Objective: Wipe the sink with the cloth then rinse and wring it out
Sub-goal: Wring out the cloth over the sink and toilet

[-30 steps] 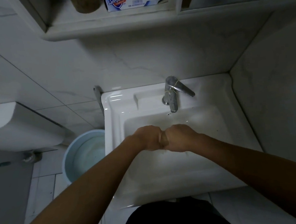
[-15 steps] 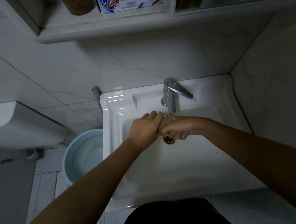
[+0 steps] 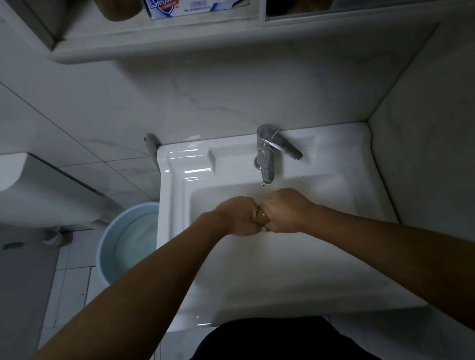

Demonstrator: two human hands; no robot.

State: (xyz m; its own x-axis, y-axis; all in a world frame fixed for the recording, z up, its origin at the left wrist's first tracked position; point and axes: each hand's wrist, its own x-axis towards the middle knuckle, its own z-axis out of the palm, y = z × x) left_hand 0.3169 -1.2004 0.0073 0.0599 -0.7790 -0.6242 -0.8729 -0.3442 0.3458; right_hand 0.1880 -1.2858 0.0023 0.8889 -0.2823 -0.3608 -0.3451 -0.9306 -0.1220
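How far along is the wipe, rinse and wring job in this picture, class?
Late stage. Wiping and rinsing look done: no water visibly runs from the tap. In hand: the left hand and right hand clench the twisted brown cloth over the sink, wringing it. Left: finish squeezing.

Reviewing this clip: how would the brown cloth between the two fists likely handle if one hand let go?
The cloth is probably floppy: it is bunched into a tight roll between the left hand and right hand, so the freed end would likely droop. Held over the sink in a wringing grip, it is likely wet, somewhat heavy and slippery.
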